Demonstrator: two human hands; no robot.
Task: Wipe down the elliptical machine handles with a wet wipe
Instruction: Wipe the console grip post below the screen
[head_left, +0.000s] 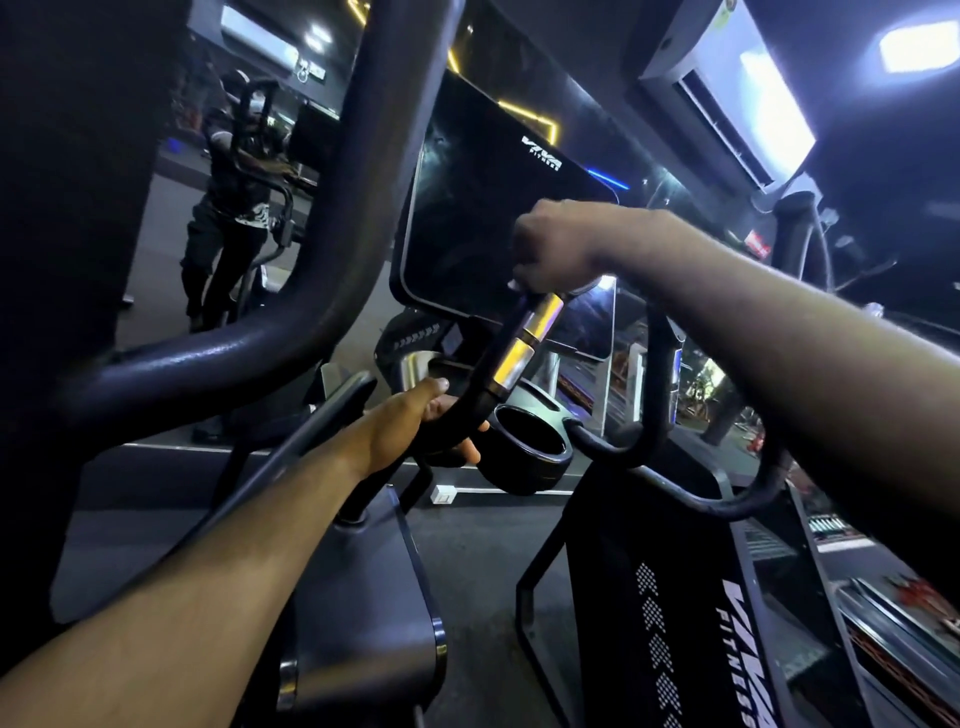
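Black handle (511, 348): right hand (553, 249) atop; left hand (415, 426) below (gripping).

Two hands (400, 431) (550, 244), one console screen (488, 208), one cup holder (524, 452).

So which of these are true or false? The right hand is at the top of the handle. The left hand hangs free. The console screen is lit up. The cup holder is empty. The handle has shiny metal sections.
1. True: the right hand closes around the top of the handle.
2. False: the left hand holds that handle lower down.
3. False: the console screen is dark.
4. True: nothing shows in the cup holder.
5. True: metal sections sit between the hands.
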